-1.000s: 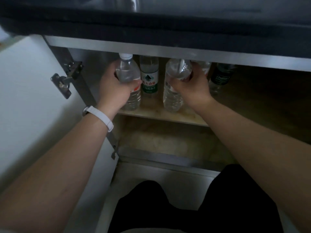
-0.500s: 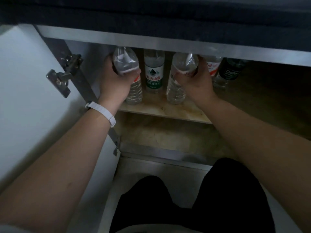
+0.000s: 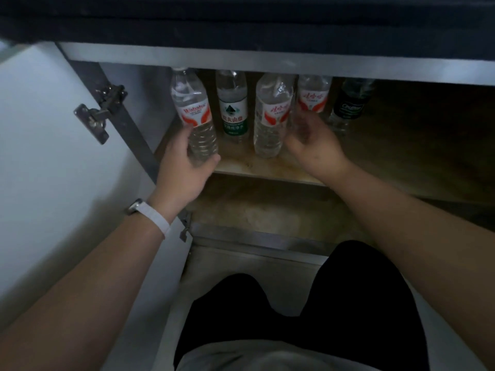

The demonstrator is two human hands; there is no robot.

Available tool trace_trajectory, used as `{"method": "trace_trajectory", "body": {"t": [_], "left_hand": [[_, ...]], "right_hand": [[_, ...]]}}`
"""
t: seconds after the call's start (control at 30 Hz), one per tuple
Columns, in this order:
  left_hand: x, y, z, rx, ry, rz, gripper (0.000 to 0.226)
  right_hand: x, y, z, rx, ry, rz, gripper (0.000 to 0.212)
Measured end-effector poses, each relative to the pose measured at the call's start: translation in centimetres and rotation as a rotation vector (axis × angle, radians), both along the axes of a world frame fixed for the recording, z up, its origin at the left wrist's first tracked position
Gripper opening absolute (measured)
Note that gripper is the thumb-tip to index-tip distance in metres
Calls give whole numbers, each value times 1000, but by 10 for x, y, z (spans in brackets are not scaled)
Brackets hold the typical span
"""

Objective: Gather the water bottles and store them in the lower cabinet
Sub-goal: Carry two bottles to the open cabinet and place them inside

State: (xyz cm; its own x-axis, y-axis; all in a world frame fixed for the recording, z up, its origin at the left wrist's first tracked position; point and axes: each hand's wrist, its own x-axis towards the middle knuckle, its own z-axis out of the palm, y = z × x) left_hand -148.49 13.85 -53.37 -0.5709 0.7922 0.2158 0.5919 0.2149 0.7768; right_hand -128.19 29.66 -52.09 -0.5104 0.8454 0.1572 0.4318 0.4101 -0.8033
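My left hand (image 3: 184, 167) curled round lower part of left bottle (image 3: 193, 113), upright at near left of shelf (image 3: 267, 171). My right hand (image 3: 314, 145) open, fingers loose and blurred, just right of third bottle (image 3: 271, 116); contact I cannot tell. Green bottle (image 3: 232, 108) between those two, farther back. Fourth bottle (image 3: 312, 97) and dark bottle (image 3: 348, 107) farther right. Door (image 3: 40, 135) open at left.

Bottle caps behind the cabinet rail (image 3: 267, 66)
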Motion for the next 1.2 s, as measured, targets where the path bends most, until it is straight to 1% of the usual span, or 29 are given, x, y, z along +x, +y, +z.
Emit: {"method": "trace_trajectory", "body": {"t": [0.1, 0.17, 0.3, 0.37, 0.43, 0.5, 0.63, 0.73, 0.87, 1.0, 1.2], "left_hand": [[19, -15, -6, -146, 196, -69, 72], [30, -19, -11, -230, 313, -122, 71], [50, -23, -14, -316, 503, -233, 65], [61, -24, -8, -315, 556, -272, 57], [72, -30, 1, -306, 559, -299, 50], [82, -42, 16, -310, 578, -348, 49], [93, -69, 69, -390, 579, -413, 47], [97, -92, 123, -417, 559, -455, 50], [97, -116, 203, -426, 569, -495, 49], [95, -137, 279, -403, 587, -546, 50], [96, -165, 373, -304, 623, -588, 53]], "right_hand": [[22, -12, -4, 179, -156, 23, 53], [37, -18, -4, 283, -259, 70, 55], [60, -28, -2, 483, -437, 165, 58], [69, -37, 4, 509, -477, 198, 59], [76, -49, 14, 467, -519, 242, 58], [82, -62, 28, 419, -549, 298, 59], [96, -87, 81, 347, -591, 326, 59], [104, -107, 133, 316, -585, 320, 56], [109, -136, 211, 243, -641, 321, 54], [117, -169, 291, 227, -729, 262, 53], [136, -223, 392, 228, -799, 155, 54]]}}
